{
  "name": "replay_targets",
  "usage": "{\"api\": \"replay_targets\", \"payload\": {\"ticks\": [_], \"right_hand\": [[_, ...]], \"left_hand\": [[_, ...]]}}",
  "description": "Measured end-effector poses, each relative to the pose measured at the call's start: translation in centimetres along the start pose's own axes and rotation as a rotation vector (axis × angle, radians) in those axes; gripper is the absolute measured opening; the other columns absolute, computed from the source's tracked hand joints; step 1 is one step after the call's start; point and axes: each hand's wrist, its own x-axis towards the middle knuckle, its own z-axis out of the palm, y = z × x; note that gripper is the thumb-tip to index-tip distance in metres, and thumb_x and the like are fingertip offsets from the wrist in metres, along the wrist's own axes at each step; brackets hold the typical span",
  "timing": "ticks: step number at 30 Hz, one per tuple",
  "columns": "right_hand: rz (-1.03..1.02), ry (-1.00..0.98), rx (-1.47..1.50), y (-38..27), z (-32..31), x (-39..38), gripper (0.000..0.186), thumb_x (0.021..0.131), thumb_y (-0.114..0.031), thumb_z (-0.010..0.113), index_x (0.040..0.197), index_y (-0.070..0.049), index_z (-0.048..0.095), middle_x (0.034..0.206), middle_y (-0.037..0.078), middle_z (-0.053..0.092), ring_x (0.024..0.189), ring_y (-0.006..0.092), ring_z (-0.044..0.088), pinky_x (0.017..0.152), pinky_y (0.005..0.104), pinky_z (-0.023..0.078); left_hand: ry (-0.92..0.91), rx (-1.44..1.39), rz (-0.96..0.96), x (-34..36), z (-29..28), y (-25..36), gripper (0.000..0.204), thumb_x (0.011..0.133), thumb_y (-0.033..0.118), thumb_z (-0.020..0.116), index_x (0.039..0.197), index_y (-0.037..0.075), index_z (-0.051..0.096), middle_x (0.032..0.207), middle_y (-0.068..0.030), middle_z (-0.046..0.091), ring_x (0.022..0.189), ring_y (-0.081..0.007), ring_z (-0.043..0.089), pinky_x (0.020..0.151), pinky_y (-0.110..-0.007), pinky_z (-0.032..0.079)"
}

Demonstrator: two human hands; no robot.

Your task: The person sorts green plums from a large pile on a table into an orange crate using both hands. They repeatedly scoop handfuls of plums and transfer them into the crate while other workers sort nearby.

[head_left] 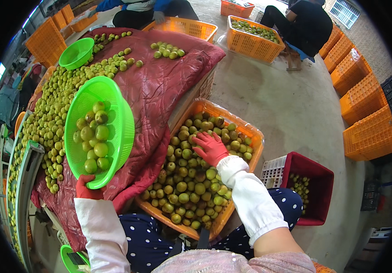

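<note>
My left hand [88, 187], in a red glove and white sleeve cover, is closed on the near rim of a bright green plastic colander [124, 123]. The colander is tilted toward me, with several round green-brown fruits [86, 133] lying inside. My right hand [210, 148], gloved the same way, rests with fingers spread on the fruits [184, 187] that fill an orange crate [256, 136]. This crate sits between my knees, lined with clear plastic. Nothing is visibly gripped in the right hand.
A dark red padded cover [159, 75] drapes the table on the left, where many loose fruits [52, 100] and another green colander [76, 53] lie. A red-lined basket [316, 182] stands to my right. Orange crates [370, 134] line the right side. Two people [312, 25] sit farther off.
</note>
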Motion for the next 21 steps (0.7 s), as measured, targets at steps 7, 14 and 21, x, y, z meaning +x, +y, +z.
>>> {"api": "replay_targets", "payload": {"ticks": [7,14,21], "right_hand": [[0.758,-0.142,-0.102,5.9,-1.2,-0.7,0.034,0.085,-0.012,0.051,0.115,-0.015,0.065,0.115,0.012,0.065,0.108,0.0335,0.061,0.095,0.0414,0.048],[0.593,-0.441,-0.208,7.0,-3.9,-0.7,0.03,0.091,-0.021,0.047,0.111,-0.01,0.065,0.112,0.017,0.065,0.109,0.0354,0.061,0.091,0.0424,0.05],[0.948,-0.266,-0.632,8.0,-23.5,-13.7,0.022,0.085,-0.02,0.061,0.104,-0.011,0.067,0.102,0.019,0.067,0.095,0.0389,0.064,0.08,0.0482,0.052]], "left_hand": [[-0.06,-0.023,0.006,0.5,-1.9,0.0,0.055,0.073,0.013,0.055,0.126,-0.002,0.047,0.106,-0.016,0.066,0.073,-0.0288,0.068,0.047,-0.029,0.053],[-0.094,-0.036,0.003,1.1,-1.8,-0.4,0.052,0.076,0.012,0.054,0.126,0.0,0.047,0.11,-0.0154,0.062,0.087,-0.0299,0.063,0.066,-0.037,0.051],[-0.045,-0.017,-0.148,1.2,-4.2,-0.8,0.045,0.078,0.013,0.056,0.122,0.002,0.051,0.102,-0.0114,0.066,0.079,-0.026,0.066,0.054,-0.03,0.052]]}}
